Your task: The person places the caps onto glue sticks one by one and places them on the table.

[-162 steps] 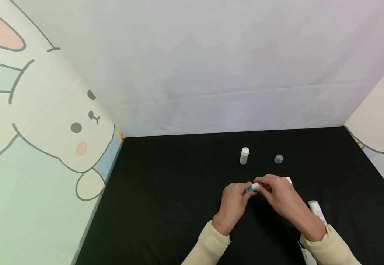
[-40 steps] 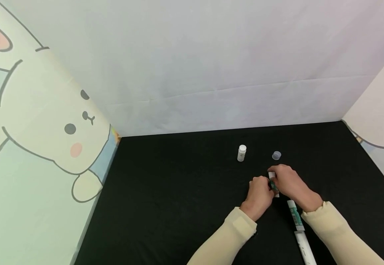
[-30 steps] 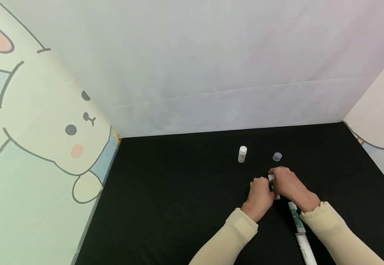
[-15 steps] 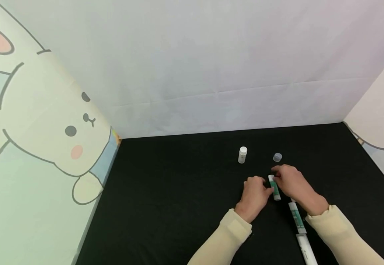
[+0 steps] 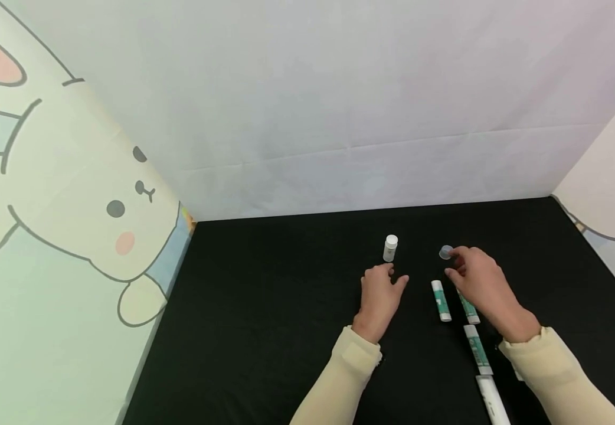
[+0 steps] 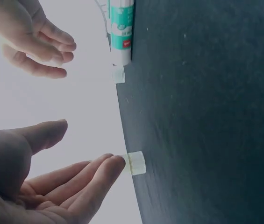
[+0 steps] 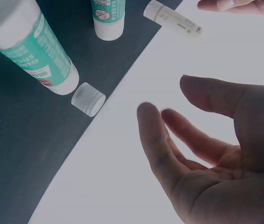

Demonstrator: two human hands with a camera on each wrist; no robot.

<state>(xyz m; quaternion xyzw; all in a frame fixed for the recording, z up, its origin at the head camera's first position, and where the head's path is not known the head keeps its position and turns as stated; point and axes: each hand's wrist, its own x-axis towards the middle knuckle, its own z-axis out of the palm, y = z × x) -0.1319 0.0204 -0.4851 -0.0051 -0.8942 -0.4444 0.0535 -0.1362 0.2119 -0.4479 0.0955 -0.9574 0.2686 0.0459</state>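
Note:
My left hand (image 5: 379,298) hovers over the black table with spread fingers, just in front of a small white-capped tube (image 5: 389,249) standing upright. In the left wrist view its fingertips overlap that tube (image 6: 137,163); contact is unclear. My right hand (image 5: 483,283) reaches toward a clear cap (image 5: 445,252), thumb and fingers apart, nothing between them. The cap (image 7: 89,99) stands apart from the fingertips in the right wrist view. Between the hands lies a green-and-white glue stick (image 5: 441,301). Another glue stick (image 5: 468,309) lies partly hidden under the right hand.
A larger glue stick (image 5: 478,349) and a white tube (image 5: 493,401) lie end to end toward the front, by the right forearm. The black tabletop (image 5: 265,319) ends at a pale back wall (image 5: 339,177). A rabbit-print panel (image 5: 90,236) borders the left side.
Earlier both hands held a small glue stick; it was laid on the table and let go. My left hand moved left toward the upright tube, my right hand forward to the clear cap.

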